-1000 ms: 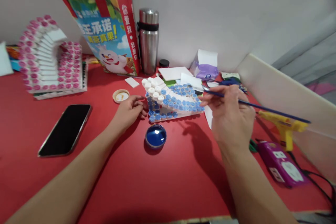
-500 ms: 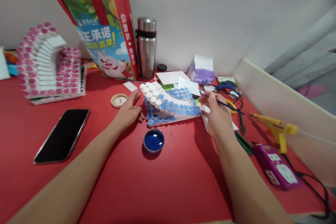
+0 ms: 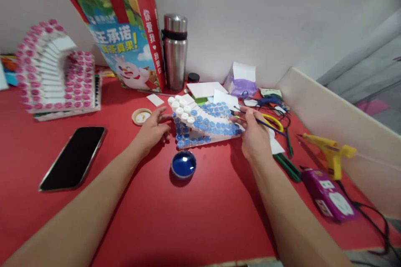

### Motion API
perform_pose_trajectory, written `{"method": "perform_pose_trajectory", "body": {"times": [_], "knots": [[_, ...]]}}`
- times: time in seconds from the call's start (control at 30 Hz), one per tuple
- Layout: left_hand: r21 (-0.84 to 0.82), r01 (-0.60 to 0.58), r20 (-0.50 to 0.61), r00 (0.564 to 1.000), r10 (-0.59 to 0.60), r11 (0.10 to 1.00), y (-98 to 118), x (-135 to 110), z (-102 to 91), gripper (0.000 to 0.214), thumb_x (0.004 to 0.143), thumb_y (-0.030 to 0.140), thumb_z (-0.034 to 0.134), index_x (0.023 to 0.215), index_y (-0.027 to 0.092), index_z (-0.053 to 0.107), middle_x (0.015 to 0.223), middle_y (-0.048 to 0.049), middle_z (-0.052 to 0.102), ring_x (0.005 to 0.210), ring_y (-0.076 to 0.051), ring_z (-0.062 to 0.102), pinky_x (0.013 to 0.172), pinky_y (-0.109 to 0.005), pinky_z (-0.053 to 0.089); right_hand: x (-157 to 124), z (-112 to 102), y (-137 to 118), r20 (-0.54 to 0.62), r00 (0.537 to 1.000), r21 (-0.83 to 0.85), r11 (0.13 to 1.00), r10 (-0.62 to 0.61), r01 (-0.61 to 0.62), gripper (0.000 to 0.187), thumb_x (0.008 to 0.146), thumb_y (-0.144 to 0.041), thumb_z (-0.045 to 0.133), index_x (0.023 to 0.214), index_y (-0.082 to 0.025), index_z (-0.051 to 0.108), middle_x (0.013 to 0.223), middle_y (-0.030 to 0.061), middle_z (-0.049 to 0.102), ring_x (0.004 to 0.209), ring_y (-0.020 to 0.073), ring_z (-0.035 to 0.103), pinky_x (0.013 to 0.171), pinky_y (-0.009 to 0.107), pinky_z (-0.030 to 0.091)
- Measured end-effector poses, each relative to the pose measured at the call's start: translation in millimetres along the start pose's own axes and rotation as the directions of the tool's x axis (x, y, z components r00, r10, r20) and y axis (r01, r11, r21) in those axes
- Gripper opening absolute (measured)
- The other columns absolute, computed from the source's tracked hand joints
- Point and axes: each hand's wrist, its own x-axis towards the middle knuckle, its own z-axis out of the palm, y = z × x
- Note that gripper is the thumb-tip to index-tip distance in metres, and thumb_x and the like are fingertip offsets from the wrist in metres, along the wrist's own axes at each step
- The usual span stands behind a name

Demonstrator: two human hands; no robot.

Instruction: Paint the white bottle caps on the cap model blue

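Where red table (image 3: 200,217) meets white wall (image 3: 250,8), right hand (image 3: 255,135) holds a paintbrush (image 3: 270,127).

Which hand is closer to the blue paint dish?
Left. The left hand sits just above-left of the blue paint dish; the right hand, holding a brush, is farther off to its right.

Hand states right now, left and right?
Left hand: open, holding nothing, fingers spread on the red table beside the blue-and-white cap model.
Right hand: closed on a paintbrush.
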Motion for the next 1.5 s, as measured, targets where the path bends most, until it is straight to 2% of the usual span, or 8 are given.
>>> {"method": "perform_pose_trajectory", "body": {"times": [0.23,0.53,0.67,0.83,0.97,1.13,1.3,1.5], "knots": [[-0.019,0.012,0.003,1.000,-0.012,1.000,3.8,-3.9,-1.2,0.117,0.065,0.009,0.066,0.180,0.018,0.042,0.160,-0.0258,0.071,0.050,-0.009,0.065,0.042,-0.026,0.048,13.5,-6.2,4.2,0.074,0.992,0.010,0.995,-0.098,0.098,0.053,0.088,-0.078,0.087,0.106,-0.029,0.079,0.100,-0.0025,0.082,0.081,0.0174,0.080,0.090,0.037,0.063],[0.062,0.055,-0.009,0.998,-0.055,0.997,4.2,-2.0,-0.2,0.112,0.067,0.005,0.062,0.178,0.014,0.048,0.146,-0.0202,0.080,0.048,-0.008,0.062,0.044,-0.026,0.050,31.3,-16.4,6.3,0.175,0.983,0.001,0.999,-0.049,0.049,0.060,0.083,-0.081,0.089,0.107,-0.028,0.076,0.103,0.0010,0.082,0.084,0.0192,0.078,0.084,0.036,0.059],[0.106,0.023,-0.032,0.999,-0.020,0.994,2.0,-2.9,0.7,0.104,0.069,0.004,0.062,0.172,0.016,0.056,0.162,-0.0239,0.073,0.049,-0.007,0.063,0.045,-0.026,0.052,31.8,-15.2,8.1,0.163,0.985,-0.042,0.997,-0.064,0.071,0.058,0.086,-0.082,0.086,0.106,-0.029,0.079,0.101,0.0002,0.085,0.091,0.0226,0.081,0.089,0.039,0.061],[0.133,-0.062,0.020,0.998,0.060,0.989,-4.1,-0.4,-0.4,0.107,0.070,0.003,0.062,0.175,0.025,0.055,0.190,-0.0232,0.049,0.050,-0.005,0.063,0.046,-0.026,0.052,23.9,-26.5,-11.5,0.066,0.976,-0.203,0.955,-0.209,0.218,0.055,0.097,-0.081,0.076,0.109,-0.028,0.081,0.108,0.0044,0.088,0.108,0.0267,0.084,0.090,0.041,0.062],[0.097,-0.077,0.097,0.993,0.067,0.992,-6.7,3.4,-3.8,0.112,0.068,0.005,0.062,0.177,0.030,0.053,0.187,-0.0198,0.055,0.049,-0.005,0.060,0.044,-0.025,0.048,14.1,-32.8,-26.3,0.033,0.995,-0.223,0.970,-0.097,0.102,0.052,0.099,-0.079,0.075,0.118,-0.031,0.081,0.119,0.0065,0.088,0.120,0.0292,0.083,0.071,0.033,0.058],[0.138,-0.084,0.109,0.992,0.069,0.987,-6.1,4.6,-5.0,0.099,0.068,0.006,0.063,0.165,0.026,0.062,0.177,-0.0192,0.067,0.048,-0.006,0.060,0.043,-0.025,0.046,11.1,-22.8,-17.3,0.069,0.997,-0.148,0.989,0.028,-0.018,0.055,0.089,-0.080,0.083,0.113,-0.031,0.078,0.124,0.0068,0.085,0.116,0.0282,0.082,0.062,0.028,0.055],[0.164,-0.063,0.063,0.997,0.053,0.984,-3.3,1.9,-3.4,0.085,0.068,0.008,0.062,0.153,0.020,0.068,0.171,-0.0220,0.070,0.048,-0.008,0.063,0.046,-0.027,0.049,12.5,-15.9,-12.0,0.044,0.999,-0.034,0.999,0.033,-0.031,0.052,0.084,-0.075,0.089,0.109,-0.031,0.079,0.118,0.0051,0.084,0.115,0.0272,0.080,0.063,0.028,0.057],[0.174,-0.054,0.046,0.998,0.047,0.983,-3.3,-4.7,-5.7,0.089,0.067,0.011,0.062,0.156,0.019,0.067,0.168,-0.0228,0.072,0.050,-0.009,0.063,0.047,-0.027,0.048,15.5,-12.5,-7.0,0.133,0.991,0.119,0.993,0.000,-0.016,0.042,0.086,-0.063,0.092,0.108,-0.031,0.077,0.113,0.0028,0.084,0.121,0.0259,0.079,0.077,0.032,0.062]]}}
